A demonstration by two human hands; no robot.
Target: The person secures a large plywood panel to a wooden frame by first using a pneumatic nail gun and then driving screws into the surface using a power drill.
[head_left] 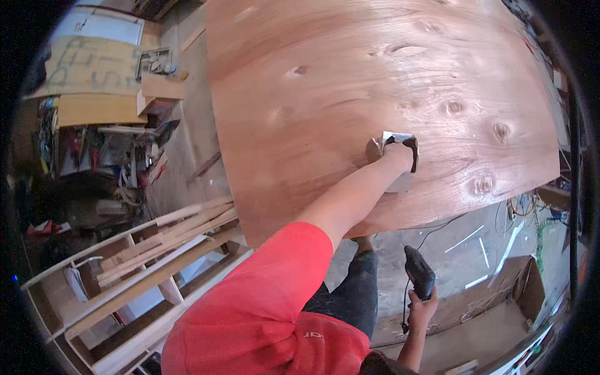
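Note:
A large sheet of reddish plywood (325, 112) with several knots lies in front of me. My left hand (398, 157) reaches out over it, closed on a boxy thing with silver and brown sides (400, 136) that sits on the sheet. Most of the fingers are hidden, and I cannot make out its kind. Low on the right, beyond the sheet's near edge, my right hand (424, 306) is wrapped round a black handheld power tool (419, 273). A dark cord hangs by that hand.
At the lower left stands a wooden frame (178, 294) with compartments and long strips across it. An open cardboard box (500, 312) lies at the lower right, near white strips (483, 253) on the floor. Cluttered tools and boards (100, 111) fill the far left.

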